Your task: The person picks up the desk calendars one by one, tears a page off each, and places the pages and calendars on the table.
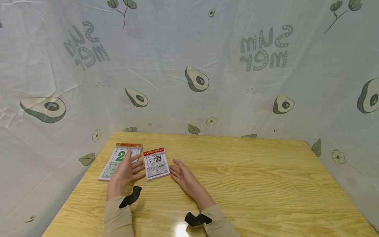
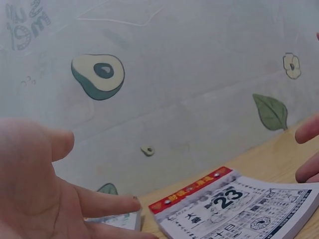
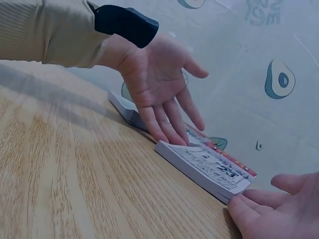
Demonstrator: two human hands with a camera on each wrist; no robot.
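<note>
A small tear-off calendar (image 1: 157, 164) with a red top band and a black 23 lies on the table between the two hands. My left hand (image 1: 125, 169), palm turned toward it, has its fingers spread at its left edge. At the opposite edge is my right hand (image 1: 185, 179), its fingertips at the pad's lower right corner in the right wrist view. A larger calendar (image 1: 108, 168) with green print lies at the left, partly hidden behind my left hand. The left wrist view shows the small calendar (image 2: 234, 209) close up, its stacked pages slightly bowed.
The wooden table (image 1: 251, 184) stretches far to the right of both hands. A pale curtain (image 1: 225, 105) printed with avocados and leaves hangs along the back and sides. Each sleeve carries a black wrist piece (image 1: 130, 197).
</note>
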